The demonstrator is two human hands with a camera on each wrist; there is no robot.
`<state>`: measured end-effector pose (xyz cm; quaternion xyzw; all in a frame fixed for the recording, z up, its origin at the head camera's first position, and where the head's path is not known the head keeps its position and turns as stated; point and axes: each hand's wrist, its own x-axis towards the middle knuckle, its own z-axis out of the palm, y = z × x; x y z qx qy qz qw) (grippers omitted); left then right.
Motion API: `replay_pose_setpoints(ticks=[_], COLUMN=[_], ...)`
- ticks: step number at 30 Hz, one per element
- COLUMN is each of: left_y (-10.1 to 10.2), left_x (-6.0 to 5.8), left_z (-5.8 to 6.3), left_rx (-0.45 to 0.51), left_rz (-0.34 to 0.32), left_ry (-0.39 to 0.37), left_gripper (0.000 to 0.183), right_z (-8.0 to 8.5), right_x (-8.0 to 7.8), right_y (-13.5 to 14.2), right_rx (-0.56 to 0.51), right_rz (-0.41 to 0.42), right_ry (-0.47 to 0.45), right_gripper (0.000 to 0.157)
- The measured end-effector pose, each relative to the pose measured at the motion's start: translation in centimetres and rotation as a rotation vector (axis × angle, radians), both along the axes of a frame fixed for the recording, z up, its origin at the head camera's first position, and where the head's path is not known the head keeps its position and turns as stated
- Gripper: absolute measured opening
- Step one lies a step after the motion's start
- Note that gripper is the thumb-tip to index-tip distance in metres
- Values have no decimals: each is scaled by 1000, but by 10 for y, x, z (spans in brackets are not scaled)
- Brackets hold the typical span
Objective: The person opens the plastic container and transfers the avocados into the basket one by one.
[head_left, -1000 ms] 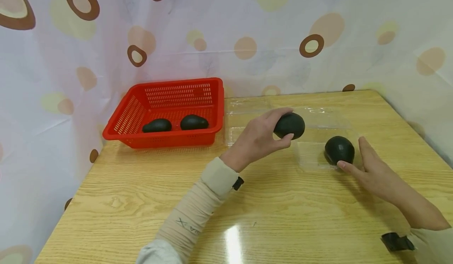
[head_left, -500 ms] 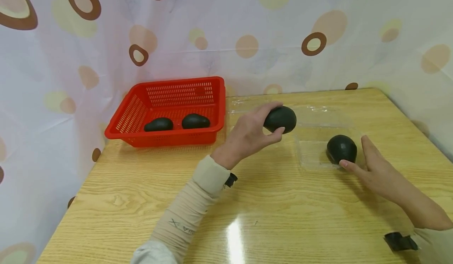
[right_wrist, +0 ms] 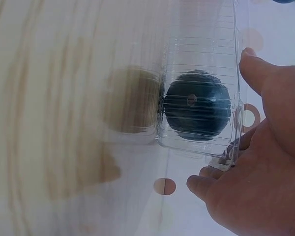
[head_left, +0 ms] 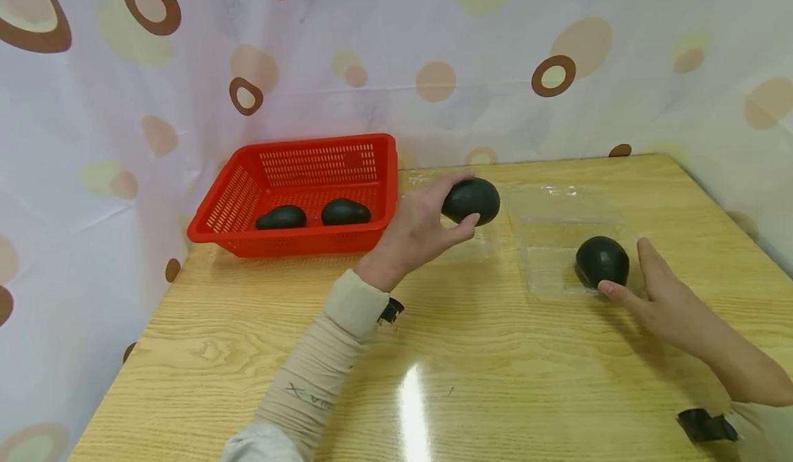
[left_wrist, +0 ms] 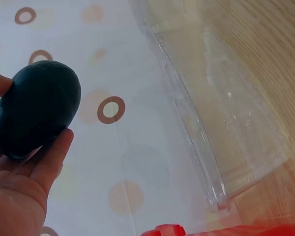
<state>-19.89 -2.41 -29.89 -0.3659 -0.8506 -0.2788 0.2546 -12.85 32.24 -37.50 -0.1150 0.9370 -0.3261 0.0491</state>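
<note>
- Bearing dark handwriting, the beige left sleeve (head_left: 328,352) shows what resembles an X; the other characters cannot be made out.
- The left hand (head_left: 416,233) reaches forward, raised above the surface (head_left: 495,379), thumb and fingers curled round one dark avocado (head_left: 472,202).
- The right hand (head_left: 669,303) is spread wide, thumb and fingers at the right end of a clear container (head_left: 551,242); inside it, just ahead of that thumb, sits a second avocado (head_left: 602,261).
- Left of the left hand stands a red basket (head_left: 316,242) with two more avocados (head_left: 345,212) in it; behind that hand lies another clear container (left_wrist: 250,142).
- Beneath both hands the surface is pale wood grain, streaked by glare; beyond them hangs a white cloth (head_left: 396,49) patterned with brown rings and pale spots.
</note>
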Motion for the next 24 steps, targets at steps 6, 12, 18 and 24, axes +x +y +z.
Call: replay_pose_setpoints(ticks=[6,12,18,24], left_y=[-10,-25,-44,-62], left_x=[-3,-5,-10,-12], left_z=[2,-1,0,-2], left_rx=[51,76,79,96], left_rz=[-10,-20,-16,13], left_ry=[-31,-53,-21,-43], left_gripper=[50,48,48,48], right_z=[2,0,1,3], right_x=[-2,-2,-2,-1], right_y=[1,2,2,1], right_rx=[3,4,19,11], right_rz=[3,6,7,8], right_ry=[2,6,9,-6], right_gripper=[90,90,89,89])
